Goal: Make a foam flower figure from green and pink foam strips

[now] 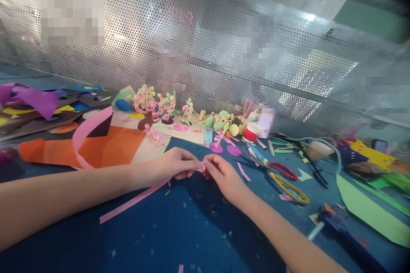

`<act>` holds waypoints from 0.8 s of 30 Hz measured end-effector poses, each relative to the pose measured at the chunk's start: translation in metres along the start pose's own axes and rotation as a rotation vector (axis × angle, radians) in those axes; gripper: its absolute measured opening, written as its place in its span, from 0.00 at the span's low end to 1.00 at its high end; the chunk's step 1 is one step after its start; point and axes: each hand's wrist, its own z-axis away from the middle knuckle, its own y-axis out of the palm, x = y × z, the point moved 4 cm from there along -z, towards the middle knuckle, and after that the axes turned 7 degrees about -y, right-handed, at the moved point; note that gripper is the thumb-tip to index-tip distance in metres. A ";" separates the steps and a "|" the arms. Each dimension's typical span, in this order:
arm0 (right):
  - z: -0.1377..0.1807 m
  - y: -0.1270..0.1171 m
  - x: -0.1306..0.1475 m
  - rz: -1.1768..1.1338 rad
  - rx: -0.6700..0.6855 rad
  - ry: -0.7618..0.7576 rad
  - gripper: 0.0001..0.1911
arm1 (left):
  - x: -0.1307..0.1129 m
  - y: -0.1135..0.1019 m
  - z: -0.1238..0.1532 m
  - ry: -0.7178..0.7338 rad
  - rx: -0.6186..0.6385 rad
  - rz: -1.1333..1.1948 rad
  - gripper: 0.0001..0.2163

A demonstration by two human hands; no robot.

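My left hand (177,164) and my right hand (222,175) meet over the blue table (166,239), both pinching one end of a long pink paper strip (134,202). The strip trails down and to the left from my fingers and lies flat on the table. Its pinched end shows as a small pink tip between the two sets of fingertips. Both hands have their fingers closed.
Scissors (282,175) with red and yellow handles lie right of my hands. A blue glue gun (339,226) sits at lower right beside green paper (368,209). Orange paper (105,147), a pink curled band (86,130) and small curled-paper figures (156,106) stand behind, before a perforated metal screen (205,51).
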 end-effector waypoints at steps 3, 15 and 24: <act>0.000 0.000 0.001 -0.023 0.006 0.016 0.12 | 0.000 0.001 0.001 0.019 -0.018 -0.026 0.15; 0.000 -0.004 -0.002 -0.076 0.051 0.019 0.12 | 0.006 0.003 0.001 -0.004 -0.099 -0.175 0.19; 0.002 -0.006 0.000 -0.048 0.012 0.040 0.12 | -0.001 0.003 0.005 0.032 -0.117 -0.083 0.16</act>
